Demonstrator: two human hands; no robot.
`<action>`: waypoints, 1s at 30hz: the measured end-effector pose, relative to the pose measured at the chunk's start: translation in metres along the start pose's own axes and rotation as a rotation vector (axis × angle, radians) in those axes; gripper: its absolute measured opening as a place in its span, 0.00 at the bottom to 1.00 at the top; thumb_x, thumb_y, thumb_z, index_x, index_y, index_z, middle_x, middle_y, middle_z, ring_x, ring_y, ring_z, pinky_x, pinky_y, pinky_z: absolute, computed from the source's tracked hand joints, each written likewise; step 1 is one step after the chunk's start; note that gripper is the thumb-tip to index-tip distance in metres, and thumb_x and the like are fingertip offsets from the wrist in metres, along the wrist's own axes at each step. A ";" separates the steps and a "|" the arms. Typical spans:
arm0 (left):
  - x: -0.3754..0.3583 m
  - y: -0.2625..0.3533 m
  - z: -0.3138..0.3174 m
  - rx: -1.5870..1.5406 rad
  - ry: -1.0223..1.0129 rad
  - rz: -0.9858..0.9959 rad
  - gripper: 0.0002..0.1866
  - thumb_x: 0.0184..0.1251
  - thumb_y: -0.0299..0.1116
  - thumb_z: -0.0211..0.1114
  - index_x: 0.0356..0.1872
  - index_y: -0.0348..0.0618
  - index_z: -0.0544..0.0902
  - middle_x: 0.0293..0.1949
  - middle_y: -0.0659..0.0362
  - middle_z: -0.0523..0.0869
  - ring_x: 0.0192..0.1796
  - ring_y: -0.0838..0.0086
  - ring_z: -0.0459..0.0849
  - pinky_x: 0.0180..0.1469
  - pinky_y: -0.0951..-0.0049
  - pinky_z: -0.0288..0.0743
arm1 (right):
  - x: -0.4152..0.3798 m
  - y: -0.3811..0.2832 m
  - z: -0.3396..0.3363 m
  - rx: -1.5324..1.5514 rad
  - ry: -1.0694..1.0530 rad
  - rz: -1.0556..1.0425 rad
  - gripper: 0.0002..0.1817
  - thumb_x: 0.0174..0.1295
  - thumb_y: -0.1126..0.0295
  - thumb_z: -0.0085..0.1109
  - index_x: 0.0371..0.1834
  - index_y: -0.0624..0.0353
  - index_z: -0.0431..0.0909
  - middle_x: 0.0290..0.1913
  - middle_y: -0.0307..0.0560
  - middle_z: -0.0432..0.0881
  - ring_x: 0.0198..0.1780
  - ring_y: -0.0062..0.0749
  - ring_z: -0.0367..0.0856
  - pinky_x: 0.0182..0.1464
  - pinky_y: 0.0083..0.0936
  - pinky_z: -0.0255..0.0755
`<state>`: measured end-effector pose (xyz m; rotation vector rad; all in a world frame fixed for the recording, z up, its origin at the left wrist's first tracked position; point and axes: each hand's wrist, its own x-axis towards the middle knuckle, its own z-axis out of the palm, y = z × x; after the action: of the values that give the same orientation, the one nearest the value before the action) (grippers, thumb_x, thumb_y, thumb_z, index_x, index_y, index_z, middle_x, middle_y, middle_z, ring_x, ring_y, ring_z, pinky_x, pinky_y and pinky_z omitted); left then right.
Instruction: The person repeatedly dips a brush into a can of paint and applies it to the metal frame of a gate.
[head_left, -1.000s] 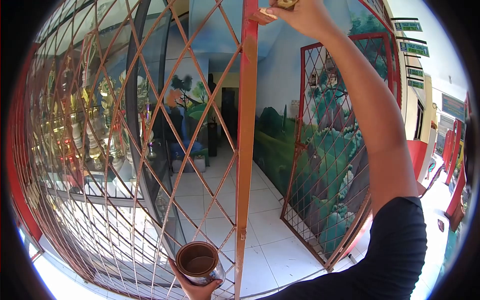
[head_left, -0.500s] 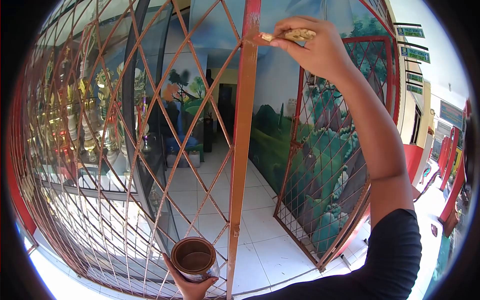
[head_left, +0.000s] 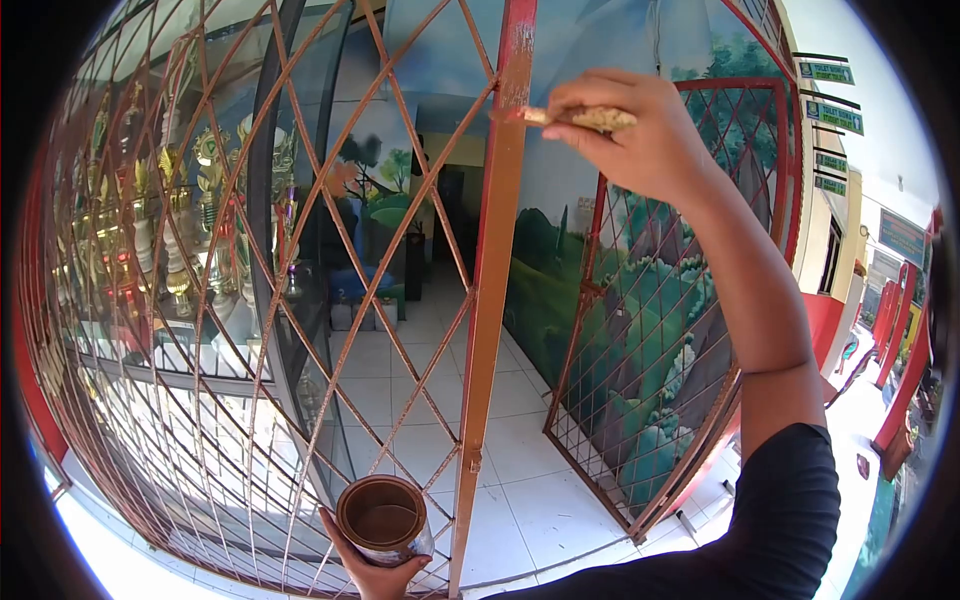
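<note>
My right hand (head_left: 630, 125) grips a paintbrush (head_left: 598, 119) by its worn, paint-stained handle. The bristles touch the upper part of a metal gate post (head_left: 487, 330). Much of the post's front face is brown, while red shows along its side and near the top. Low in the view, my left hand (head_left: 375, 575) is wrapped round an open paint can (head_left: 383, 515). Brown paint is visible inside the can, and its rim is coated brown. The can is upright or nearly so, close in front of the lattice.
A diamond lattice grille (head_left: 375, 290) joins the post on the left, with a glass cabinet of trophies (head_left: 180, 230) behind it. To the right stands an open lattice gate (head_left: 650, 330) before a painted mural wall. White floor tiles (head_left: 560, 500) run through the doorway.
My right hand and the brush have moved down along the post. The whole view has shifted slightly. My left hand still holds the can.
</note>
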<state>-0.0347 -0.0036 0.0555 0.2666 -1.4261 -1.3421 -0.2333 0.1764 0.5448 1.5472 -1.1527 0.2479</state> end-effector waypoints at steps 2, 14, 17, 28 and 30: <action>0.000 0.002 0.002 -0.066 0.002 -0.024 0.82 0.24 0.36 0.90 0.81 0.43 0.36 0.74 0.46 0.60 0.73 0.54 0.67 0.74 0.52 0.66 | 0.020 0.030 0.000 -0.129 0.121 -0.050 0.09 0.60 0.65 0.71 0.40 0.55 0.86 0.37 0.42 0.86 0.36 0.41 0.85 0.37 0.31 0.78; -0.002 0.003 -0.003 -0.056 0.007 -0.026 0.82 0.23 0.33 0.89 0.81 0.44 0.35 0.74 0.46 0.60 0.73 0.54 0.67 0.74 0.52 0.67 | -0.096 -0.068 0.046 -0.118 -0.251 -0.340 0.11 0.51 0.70 0.64 0.39 0.50 0.76 0.37 0.33 0.78 0.36 0.27 0.85 0.32 0.26 0.81; -0.003 -0.001 -0.007 -0.001 0.014 0.004 0.82 0.26 0.35 0.90 0.81 0.43 0.34 0.73 0.45 0.61 0.73 0.53 0.69 0.74 0.52 0.67 | -0.105 -0.078 0.042 0.163 -0.286 -0.175 0.11 0.53 0.72 0.69 0.38 0.51 0.79 0.33 0.36 0.79 0.35 0.31 0.86 0.32 0.28 0.79; -0.005 -0.020 -0.011 0.151 -0.009 0.061 0.78 0.31 0.24 0.89 0.82 0.49 0.37 0.71 0.44 0.66 0.54 0.63 0.81 0.40 0.72 0.84 | 0.070 0.078 -0.030 -0.039 0.255 0.237 0.07 0.60 0.69 0.72 0.38 0.57 0.86 0.33 0.44 0.87 0.39 0.27 0.84 0.39 0.28 0.78; -0.006 -0.021 -0.012 0.196 0.003 0.050 0.78 0.31 0.23 0.89 0.83 0.49 0.38 0.71 0.44 0.66 0.54 0.63 0.81 0.41 0.71 0.84 | 0.083 0.095 -0.024 -0.191 0.212 0.067 0.07 0.60 0.69 0.72 0.38 0.58 0.86 0.32 0.43 0.87 0.37 0.27 0.84 0.38 0.27 0.77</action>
<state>-0.0331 -0.0126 0.0321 0.3585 -1.5539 -1.1623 -0.2545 0.1638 0.6708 1.2840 -1.0305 0.3285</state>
